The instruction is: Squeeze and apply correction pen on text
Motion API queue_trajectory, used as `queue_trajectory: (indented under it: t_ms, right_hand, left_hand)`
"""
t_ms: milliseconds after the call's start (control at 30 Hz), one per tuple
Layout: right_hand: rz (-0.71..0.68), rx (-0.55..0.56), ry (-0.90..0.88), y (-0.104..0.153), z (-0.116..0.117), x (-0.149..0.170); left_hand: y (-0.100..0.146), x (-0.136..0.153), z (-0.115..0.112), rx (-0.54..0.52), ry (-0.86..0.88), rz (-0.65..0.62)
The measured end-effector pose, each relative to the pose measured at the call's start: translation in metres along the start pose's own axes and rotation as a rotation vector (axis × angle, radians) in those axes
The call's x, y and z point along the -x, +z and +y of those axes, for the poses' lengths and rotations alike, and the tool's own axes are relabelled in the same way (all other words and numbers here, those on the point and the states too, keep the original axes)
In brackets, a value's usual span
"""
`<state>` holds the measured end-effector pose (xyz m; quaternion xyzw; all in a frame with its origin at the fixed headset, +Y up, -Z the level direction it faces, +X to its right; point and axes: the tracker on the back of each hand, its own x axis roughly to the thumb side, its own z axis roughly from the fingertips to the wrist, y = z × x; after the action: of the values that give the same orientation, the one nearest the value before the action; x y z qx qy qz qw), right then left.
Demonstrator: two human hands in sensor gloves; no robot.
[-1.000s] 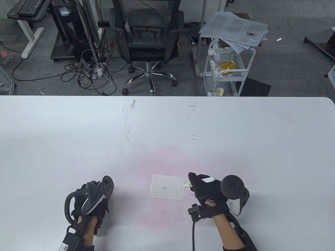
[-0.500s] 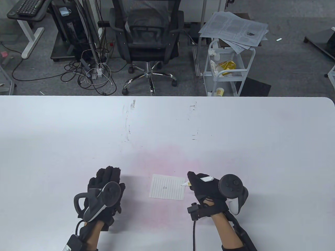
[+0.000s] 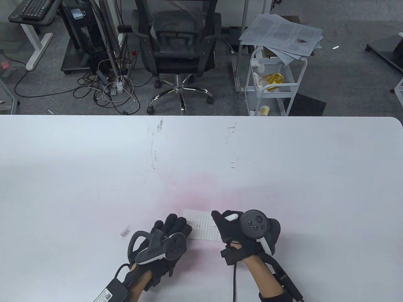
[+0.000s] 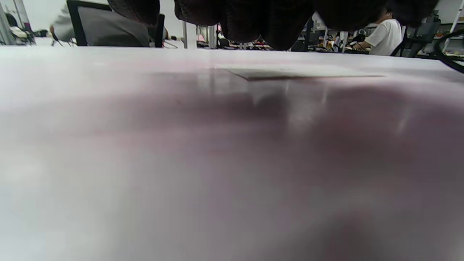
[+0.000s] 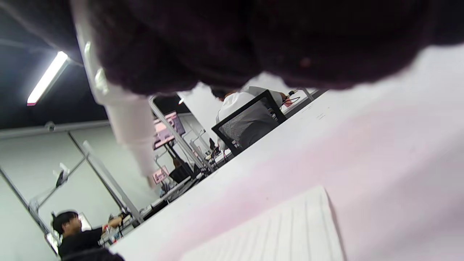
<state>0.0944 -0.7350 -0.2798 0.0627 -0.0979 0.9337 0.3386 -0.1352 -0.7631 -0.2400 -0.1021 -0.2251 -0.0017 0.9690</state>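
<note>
A small lined paper (image 3: 204, 227) with a dark mark of text (image 3: 198, 226) lies near the table's front edge. My right hand (image 3: 220, 221) grips a white correction pen (image 3: 231, 216), its tip pointing down-left over the paper's right part. In the right wrist view the pen (image 5: 125, 119) hangs above the paper (image 5: 286, 232); whether the tip touches is hidden. My left hand (image 3: 176, 225) lies flat and open with its fingertips on the paper's left edge. In the left wrist view its fingers (image 4: 275, 21) hang above the paper (image 4: 301, 72).
A small clear cap (image 3: 125, 232) lies on the white table (image 3: 201, 151) left of my left hand. Beyond the far edge stand an office chair (image 3: 178, 47) and a white cart (image 3: 274, 85) with newspapers.
My left hand moved right and forward onto the paper's left edge, uncovering the small cap on the table. My right hand moved left with the pen over the paper.
</note>
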Motion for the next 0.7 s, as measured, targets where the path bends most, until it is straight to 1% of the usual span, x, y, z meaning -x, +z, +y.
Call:
queue_trajectory:
  t_ms: [133,167,300,433,500,700]
  right_hand:
    - [-0.055,-0.054,0.131,-0.008,0.018,-0.019]
    - [-0.072,-0.066,0.168,-0.011,0.023,-0.024]
    - [-0.081,-0.091,0.251,-0.022,0.042,-0.038]
    - [-0.087,-0.102,0.325,-0.026,0.057,-0.042]
    - [-0.083,-0.118,0.37,-0.028,0.06,-0.043]
    - [-0.07,-0.116,0.378,-0.031,0.063,-0.046]
  left_hand:
    - [-0.007,-0.002,-0.011,0.148,-0.008,-0.007]
    - [-0.007,-0.002,-0.012,0.162,-0.001,-0.01]
    - [-0.006,-0.003,-0.012,0.163,-0.013,-0.012]
    - [-0.006,-0.002,-0.012,0.17,-0.004,-0.016]
    - [-0.006,-0.002,-0.013,0.171,0.005,-0.018]
    - [-0.006,-0.002,-0.013,0.172,0.006,-0.018]
